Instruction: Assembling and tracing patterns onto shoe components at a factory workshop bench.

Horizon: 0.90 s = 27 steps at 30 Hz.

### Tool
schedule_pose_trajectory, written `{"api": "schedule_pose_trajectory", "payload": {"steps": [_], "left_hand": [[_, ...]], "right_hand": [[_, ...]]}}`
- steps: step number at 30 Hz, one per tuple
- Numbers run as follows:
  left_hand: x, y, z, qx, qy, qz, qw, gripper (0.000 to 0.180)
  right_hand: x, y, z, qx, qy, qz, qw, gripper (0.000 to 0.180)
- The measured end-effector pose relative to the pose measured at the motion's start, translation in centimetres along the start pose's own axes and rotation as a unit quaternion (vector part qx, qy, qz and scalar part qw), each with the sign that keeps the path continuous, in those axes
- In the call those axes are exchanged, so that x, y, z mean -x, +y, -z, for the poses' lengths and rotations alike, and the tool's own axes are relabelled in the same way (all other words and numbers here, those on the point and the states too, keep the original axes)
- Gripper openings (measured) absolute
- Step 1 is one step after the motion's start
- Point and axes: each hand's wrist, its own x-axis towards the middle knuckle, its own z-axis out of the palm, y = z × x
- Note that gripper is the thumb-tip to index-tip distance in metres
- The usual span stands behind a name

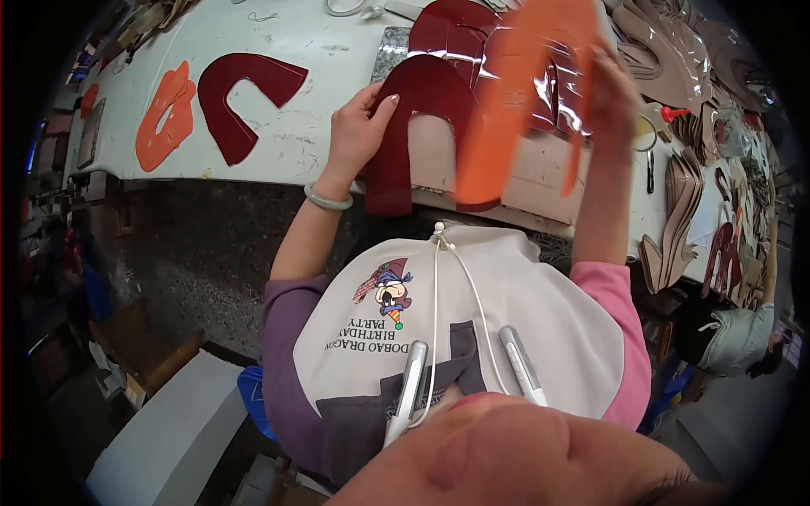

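My left hand (361,131) grips the left edge of a glossy dark red U-shaped piece (390,173), its thumb on top. The piece hangs a little past the table's near edge. An orange U-shaped template (499,110), slightly blurred, is raised over the piece's right side, and my right hand (613,94) is closed on its right edge with some fingers hidden. Behind it, more dark red U-shaped pieces (447,27) lie on the table. At the left rest a separate dark red piece (221,101) and a smaller orange template (165,122).
The white table (287,160) ends just in front of me. Stacks of beige pieces (666,59) crowd the right side, near scissors (648,135) and a black pen (650,174). A speckled grey slab (390,52) lies behind my left hand. Another person (732,341) is at far right.
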Motion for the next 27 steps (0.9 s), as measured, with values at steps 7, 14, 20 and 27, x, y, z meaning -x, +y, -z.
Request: {"api": "schedule_pose_trajectory", "payload": {"steps": [7, 14, 20, 27], "left_hand": [[-0.4, -4.1, 2.8, -0.053, -0.049, -0.107, 0.992, 0.048], [0.5, -4.7, 3.5, -0.212, -0.234, -0.290, 0.903, 0.070], [0.3, -4.4, 3.3, -0.233, -0.269, -0.269, 0.895, 0.074], [0.3, -4.5, 3.5, -0.276, -0.267, -0.264, 0.885, 0.078]], "right_hand": [[4.9, 10.0, -5.7, 0.334, -0.037, -0.033, 0.941, 0.033], [6.4, 12.0, -5.5, 0.510, -0.042, 0.114, 0.851, 0.033], [6.6, 12.3, -4.9, 0.509, -0.042, 0.125, 0.850, 0.035], [6.6, 10.2, -6.0, 0.536, -0.047, 0.127, 0.834, 0.030]]}}
